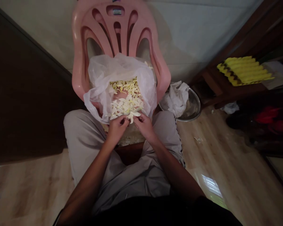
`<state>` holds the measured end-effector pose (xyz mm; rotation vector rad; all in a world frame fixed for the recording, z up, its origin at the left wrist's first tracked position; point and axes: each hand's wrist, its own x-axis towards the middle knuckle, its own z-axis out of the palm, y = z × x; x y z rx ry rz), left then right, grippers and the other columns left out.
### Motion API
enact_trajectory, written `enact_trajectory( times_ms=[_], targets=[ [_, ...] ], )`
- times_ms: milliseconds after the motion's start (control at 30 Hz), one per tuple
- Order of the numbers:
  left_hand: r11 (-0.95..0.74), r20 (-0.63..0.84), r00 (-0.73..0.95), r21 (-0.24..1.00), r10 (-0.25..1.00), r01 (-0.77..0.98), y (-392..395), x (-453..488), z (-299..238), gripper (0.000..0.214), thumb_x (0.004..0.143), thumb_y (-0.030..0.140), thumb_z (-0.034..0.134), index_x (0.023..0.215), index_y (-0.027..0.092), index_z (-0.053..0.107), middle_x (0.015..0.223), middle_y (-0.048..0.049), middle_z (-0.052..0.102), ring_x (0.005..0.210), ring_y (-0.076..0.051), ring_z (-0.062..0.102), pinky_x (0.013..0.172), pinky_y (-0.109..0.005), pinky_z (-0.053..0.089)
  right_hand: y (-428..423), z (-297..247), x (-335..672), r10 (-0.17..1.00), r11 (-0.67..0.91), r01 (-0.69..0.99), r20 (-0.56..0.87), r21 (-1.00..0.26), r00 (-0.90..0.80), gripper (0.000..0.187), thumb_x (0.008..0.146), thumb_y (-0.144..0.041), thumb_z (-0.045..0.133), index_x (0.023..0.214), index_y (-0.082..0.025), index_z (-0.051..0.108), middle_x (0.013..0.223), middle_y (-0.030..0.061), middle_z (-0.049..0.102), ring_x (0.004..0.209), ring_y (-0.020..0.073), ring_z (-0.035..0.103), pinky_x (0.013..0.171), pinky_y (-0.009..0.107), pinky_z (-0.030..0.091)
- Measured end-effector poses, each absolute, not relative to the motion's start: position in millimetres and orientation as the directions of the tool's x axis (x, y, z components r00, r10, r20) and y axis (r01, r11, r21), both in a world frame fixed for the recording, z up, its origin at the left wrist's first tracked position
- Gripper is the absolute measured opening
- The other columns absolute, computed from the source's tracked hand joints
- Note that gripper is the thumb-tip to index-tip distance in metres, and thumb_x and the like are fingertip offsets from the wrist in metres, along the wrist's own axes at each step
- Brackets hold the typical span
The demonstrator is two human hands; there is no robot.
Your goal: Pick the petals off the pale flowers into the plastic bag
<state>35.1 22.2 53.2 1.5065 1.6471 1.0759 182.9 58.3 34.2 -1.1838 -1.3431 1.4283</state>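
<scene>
My left hand [116, 129] and my right hand [145, 126] sit close together over my lap, fingertips pinched at the front edge of a pile of pale, white-yellow petals [126, 106]. A single curled petal [131, 118] hangs between them, touching my right fingertips. What my left fingers hold is hidden. The petals lie inside a translucent white plastic bag [100, 84], which is spread open on the seat of a pink plastic chair [116, 28]. Yellower petals [124, 87] lie at the back of the pile.
A steel basin [193, 108] with crumpled white plastic stands on the floor right of the chair. A ridged yellow object [244, 70] rests on a wooden shelf unit [212, 84] at right. My grey trousers [85, 138] fill the foreground; the floor is wood-look.
</scene>
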Motion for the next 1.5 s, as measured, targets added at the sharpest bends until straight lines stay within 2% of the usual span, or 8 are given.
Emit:
enact_trajectory(
  times_ms=[167,300,400,500,700,867,1000,1500],
  targets=[
    [0.088,-0.030,-0.338,0.983,0.941,0.160,27.9,30.9,48.2,0.024,0.091,0.038,0.056,0.082,0.020,0.069,0.074,0.0004,0.071,0.058,-0.014,0.063,0.064,-0.026,0.051,66.5,27.5,187.6,0.995,-0.101,0.044,-0.101,-0.994,-0.001,0.020,0.084,-0.042,0.056,0.081,-0.022,0.056,0.061,-0.0046,0.047,0.058,0.0131,0.044,0.052,0.025,0.032],
    [0.104,-0.070,-0.312,0.990,0.948,0.094,28.8,31.2,47.0,0.026,0.092,0.043,0.058,0.087,0.020,0.070,0.085,-0.0021,0.076,0.060,-0.014,0.067,0.067,-0.028,0.054,68.0,28.3,191.3,0.997,-0.076,0.088,-0.076,-0.993,-0.004,0.019,0.085,-0.041,0.055,0.081,-0.022,0.056,0.063,-0.0039,0.049,0.060,0.0139,0.046,0.054,0.025,0.033],
    [0.102,-0.065,-0.266,0.987,0.962,0.128,26.6,35.5,47.0,0.026,0.092,0.045,0.059,0.091,0.021,0.071,0.089,-0.0027,0.077,0.064,-0.016,0.070,0.068,-0.028,0.054,62.2,31.0,187.4,0.997,-0.019,0.112,-0.028,-0.993,-0.076,0.020,0.086,-0.040,0.057,0.080,-0.022,0.058,0.067,-0.0027,0.053,0.064,0.0145,0.049,0.058,0.025,0.037],
    [0.063,-0.005,-0.230,0.967,0.973,0.246,24.3,39.0,46.8,0.025,0.093,0.043,0.059,0.092,0.022,0.071,0.082,-0.0013,0.076,0.071,-0.018,0.070,0.070,-0.028,0.052,55.6,33.6,182.1,0.985,0.048,0.148,0.022,-0.988,-0.170,0.021,0.088,-0.040,0.057,0.078,-0.022,0.058,0.071,-0.0016,0.057,0.067,0.0155,0.053,0.064,0.027,0.041],
    [-0.005,0.084,-0.171,0.909,0.982,0.416,21.5,40.0,48.1,0.024,0.095,0.039,0.055,0.099,0.022,0.072,0.085,-0.0010,0.076,0.079,-0.019,0.069,0.074,-0.028,0.051,53.0,38.1,180.7,0.961,0.077,0.128,0.039,-0.989,-0.274,0.022,0.093,-0.043,0.055,0.088,-0.023,0.062,0.074,-0.0003,0.062,0.071,0.0171,0.057,0.070,0.029,0.046],
    [-0.043,0.098,-0.123,0.921,0.987,0.387,20.1,40.9,50.6,0.026,0.097,0.038,0.052,0.102,0.022,0.072,0.088,-0.0012,0.077,0.080,-0.019,0.069,0.075,-0.028,0.052,55.0,38.9,180.7,0.961,-0.027,0.008,-0.028,-1.000,-0.276,0.023,0.091,-0.046,0.060,0.086,-0.024,0.061,0.062,-0.0048,0.050,0.056,0.0134,0.048,0.056,0.026,0.040],
    [-0.039,0.091,-0.122,0.925,0.988,0.377,19.8,40.1,51.1,0.028,0.096,0.039,0.053,0.103,0.021,0.073,0.088,-0.0008,0.077,0.080,-0.019,0.070,0.075,-0.027,0.052,57.1,37.2,180.4,0.957,-0.044,-0.074,-0.021,-0.996,-0.291,0.026,0.090,-0.048,0.062,0.086,-0.023,0.061,0.058,-0.0067,0.047,0.050,0.0112,0.043,0.053,0.025,0.039],
    [-0.013,0.055,-0.113,0.940,0.992,0.342,19.3,36.7,50.7,0.032,0.094,0.043,0.057,0.109,0.020,0.074,0.094,-0.0022,0.080,0.082,-0.019,0.073,0.076,-0.027,0.055,57.1,36.9,181.9,0.962,-0.034,-0.072,-0.013,-0.997,-0.274,0.033,0.088,-0.055,0.064,0.086,-0.022,0.064,0.057,-0.0065,0.047,0.050,0.0108,0.042,0.053,0.025,0.039]
  ],
)
